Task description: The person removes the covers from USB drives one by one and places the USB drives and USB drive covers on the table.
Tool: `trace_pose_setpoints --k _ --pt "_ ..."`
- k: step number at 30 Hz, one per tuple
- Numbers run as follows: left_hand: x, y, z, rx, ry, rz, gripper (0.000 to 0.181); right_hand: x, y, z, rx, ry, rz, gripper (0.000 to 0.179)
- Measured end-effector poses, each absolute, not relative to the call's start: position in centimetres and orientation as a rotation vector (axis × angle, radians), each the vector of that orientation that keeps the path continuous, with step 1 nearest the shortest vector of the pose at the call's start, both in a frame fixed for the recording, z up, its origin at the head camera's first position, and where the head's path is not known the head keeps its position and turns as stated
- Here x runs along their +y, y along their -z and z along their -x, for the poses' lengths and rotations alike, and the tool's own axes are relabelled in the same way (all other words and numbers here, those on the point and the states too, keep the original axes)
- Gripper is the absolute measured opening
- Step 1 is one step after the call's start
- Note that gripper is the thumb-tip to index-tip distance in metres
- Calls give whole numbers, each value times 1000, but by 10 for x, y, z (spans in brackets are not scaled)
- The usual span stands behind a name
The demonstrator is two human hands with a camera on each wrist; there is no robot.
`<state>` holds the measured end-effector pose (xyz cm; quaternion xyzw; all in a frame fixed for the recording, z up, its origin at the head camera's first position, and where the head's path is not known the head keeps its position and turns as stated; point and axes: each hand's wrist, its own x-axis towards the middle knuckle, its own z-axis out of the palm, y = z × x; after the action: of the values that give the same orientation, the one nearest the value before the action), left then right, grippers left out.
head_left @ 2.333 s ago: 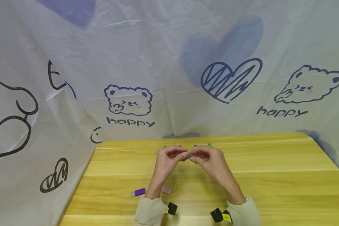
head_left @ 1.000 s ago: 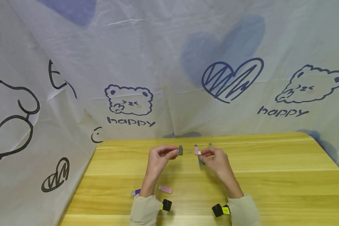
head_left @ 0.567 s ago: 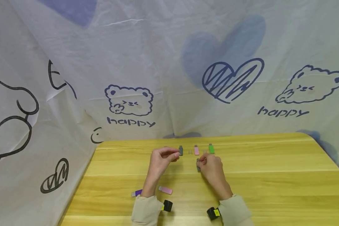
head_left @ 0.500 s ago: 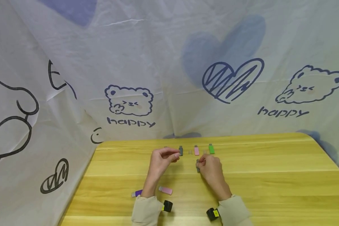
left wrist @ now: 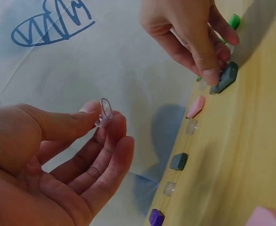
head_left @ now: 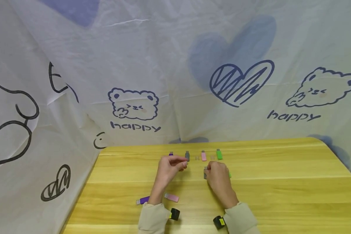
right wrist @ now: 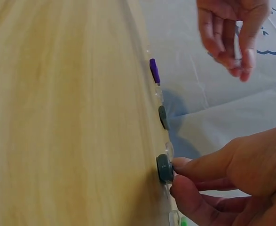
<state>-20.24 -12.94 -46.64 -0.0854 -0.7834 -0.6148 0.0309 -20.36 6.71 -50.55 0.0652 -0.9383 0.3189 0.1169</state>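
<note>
My left hand is held above the table, its thumb and fingertips pinching a small clear cap. Farther right, my right hand pinches a dark grey USB stick low at the tabletop; the fingers cover part of it. Behind the hands runs a row with a purple USB stick, a second grey one, a pink one and a green one. Clear caps lie between some of them. Another green stick is mostly hidden behind the right hand.
Nearer the person, a purple USB stick with its metal plug showing and a pink one lie by the left forearm. A white printed cloth hangs behind the wooden table.
The hands, earlier together on the grey USB stick, have parted. The left keeps the clear cap; the right has lowered the grey stick to the table, nearer the person.
</note>
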Motion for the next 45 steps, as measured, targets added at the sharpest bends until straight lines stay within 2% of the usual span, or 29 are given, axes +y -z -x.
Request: trace_pose_setpoints --k 6,12,18,28,37,45 --pt "-119 472 205 -2479 1885 279 12 75 496 203 -2743 -963 -186 13" --pt "-111 482 204 -2609 1767 263 11 93 473 202 -2744 -1194 -159 7" --pt "-99 493 204 -2739 1525 256 6 119 456 200 -2727 -1279 -139 13" --pt "-78 499 216 -2856 1327 210 6 146 457 203 -2730 -1250 -95 18" --pt "-71 503 219 -2867 1270 164 9 153 454 201 -2753 -1236 -75 18" --pt "-67 506 219 -2891 1191 97 5 155 454 200 -2765 -1248 -46 17"
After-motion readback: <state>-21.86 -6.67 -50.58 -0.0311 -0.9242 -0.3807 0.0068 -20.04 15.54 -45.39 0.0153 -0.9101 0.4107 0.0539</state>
